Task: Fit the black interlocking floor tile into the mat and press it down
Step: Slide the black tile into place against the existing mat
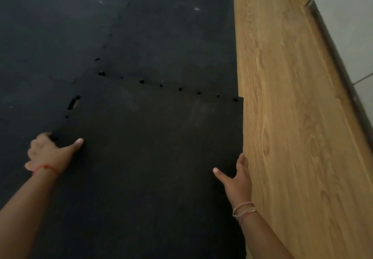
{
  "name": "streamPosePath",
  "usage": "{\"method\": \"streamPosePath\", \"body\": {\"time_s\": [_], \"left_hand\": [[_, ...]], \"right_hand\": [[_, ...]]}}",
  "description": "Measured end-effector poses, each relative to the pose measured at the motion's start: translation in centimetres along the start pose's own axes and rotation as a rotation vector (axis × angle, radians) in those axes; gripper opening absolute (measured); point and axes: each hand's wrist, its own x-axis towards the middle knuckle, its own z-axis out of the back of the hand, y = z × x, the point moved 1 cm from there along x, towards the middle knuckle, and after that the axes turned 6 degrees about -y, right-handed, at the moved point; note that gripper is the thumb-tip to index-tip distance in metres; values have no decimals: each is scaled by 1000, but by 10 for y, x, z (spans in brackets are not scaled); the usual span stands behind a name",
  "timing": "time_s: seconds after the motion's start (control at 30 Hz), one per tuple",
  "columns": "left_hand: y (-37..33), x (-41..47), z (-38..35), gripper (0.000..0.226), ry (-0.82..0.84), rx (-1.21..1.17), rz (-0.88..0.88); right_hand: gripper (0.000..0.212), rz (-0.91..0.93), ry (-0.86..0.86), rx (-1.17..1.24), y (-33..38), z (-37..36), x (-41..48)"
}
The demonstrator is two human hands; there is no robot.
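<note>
A large black interlocking floor tile lies in the lower middle of the head view, against the black mat that covers the floor beyond and to the left. Small gaps show along the tile's far edge and left edge where the teeth meet. My left hand grips the tile's left edge, thumb on top and fingers curled under. My right hand holds the tile's right edge, thumb on top and fingers down the side by the wood floor.
A strip of light wood-grain floor runs along the right of the mat. Beyond it a dark metal rail borders pale tiles at the far right. A sliver of wood floor shows through a gap at the tile's left edge.
</note>
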Motion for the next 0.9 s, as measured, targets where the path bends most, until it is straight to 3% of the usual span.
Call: {"method": "streamPosePath", "body": {"time_s": [0.2, 0.3, 0.47, 0.57, 0.8, 0.9], "left_hand": [[-15, -4, 12, 83, 42, 33, 8], [-20, 0, 20, 74, 55, -12, -62], [-18, 13, 29, 56, 106, -147, 30], [-12, 18, 32, 47, 92, -103, 70], [3, 7, 31, 42, -22, 28, -113], [9, -2, 28, 44, -69, -1, -153]], "right_hand": [[106, 37, 6, -88, 9, -1, 3], [109, 37, 7, -81, 10, -1, 6], [107, 20, 48, 76, 9, 4, 9], [106, 44, 106, 109, 11, 4, 10], [99, 83, 70, 59, 7, -8, 10], [92, 18, 59, 74, 6, -10, 13]]}}
